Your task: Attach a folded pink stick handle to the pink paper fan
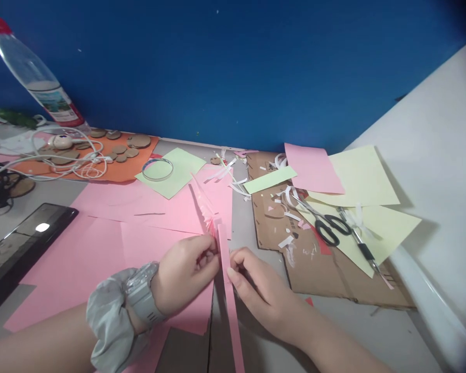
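Note:
My left hand (188, 267), wearing a watch (144, 290) and a grey scrunchie (111, 321), is closed in a pinch at the upper part of a long pink paper strip (233, 329). Thumb and fingers of my right hand (261, 290) pinch the same strip from the right side. The strip runs down toward the bottom edge of the head view. Just beyond my left fingertips a pleated or fringed pink paper piece (208, 220) sticks up; its lower end is hidden by my fingers. Large pink paper sheets (104, 259) lie under my left arm.
Scissors (326, 228) and a pen (365, 251) lie on pale green paper over brown cardboard (314, 282) at right. A tape roll (157, 170) rests on a green square (178, 171). At left are a bottle (56, 98), white cables (89, 160) and a black glossy device (27, 248).

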Demonstrator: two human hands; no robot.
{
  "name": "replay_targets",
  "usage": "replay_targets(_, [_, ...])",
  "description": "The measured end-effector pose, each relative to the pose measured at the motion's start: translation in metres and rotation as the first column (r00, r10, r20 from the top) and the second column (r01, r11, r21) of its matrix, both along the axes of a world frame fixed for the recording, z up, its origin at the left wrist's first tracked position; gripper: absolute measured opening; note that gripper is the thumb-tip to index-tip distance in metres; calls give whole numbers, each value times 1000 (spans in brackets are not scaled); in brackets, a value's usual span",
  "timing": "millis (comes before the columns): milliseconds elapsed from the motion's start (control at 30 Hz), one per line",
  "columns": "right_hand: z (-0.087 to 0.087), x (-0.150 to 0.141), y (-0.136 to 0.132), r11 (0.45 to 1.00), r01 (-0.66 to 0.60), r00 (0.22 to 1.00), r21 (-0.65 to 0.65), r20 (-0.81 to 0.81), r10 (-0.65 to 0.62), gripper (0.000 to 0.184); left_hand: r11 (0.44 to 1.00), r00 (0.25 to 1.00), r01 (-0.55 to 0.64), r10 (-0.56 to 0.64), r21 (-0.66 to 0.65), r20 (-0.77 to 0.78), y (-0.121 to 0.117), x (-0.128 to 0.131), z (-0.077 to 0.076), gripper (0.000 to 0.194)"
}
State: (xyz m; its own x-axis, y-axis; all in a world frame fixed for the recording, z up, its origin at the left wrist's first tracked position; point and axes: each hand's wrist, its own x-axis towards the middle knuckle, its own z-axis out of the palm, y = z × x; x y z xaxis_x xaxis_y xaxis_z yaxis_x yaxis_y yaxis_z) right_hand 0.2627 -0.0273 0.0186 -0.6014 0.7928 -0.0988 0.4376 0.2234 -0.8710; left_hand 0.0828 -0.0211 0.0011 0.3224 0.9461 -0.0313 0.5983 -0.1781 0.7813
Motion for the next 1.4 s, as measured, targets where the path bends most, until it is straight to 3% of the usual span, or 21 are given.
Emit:
replay_targets(133, [-3,-2,0,995,13,999,-100,-31,-16,18,999,1000,-8,8,31,-1,0,0,-2,17])
replay_targets(300, [-5,-1,-1,990,18,1000,-137,8,-17,21,1000,1000,9,-10,27,19,0,0,-2,15])
replay_targets(1400, [-8,-3,-2,995,60,998,-82,33,-57,21,998,999,47,-46,33,-25,0,0,-5,14])
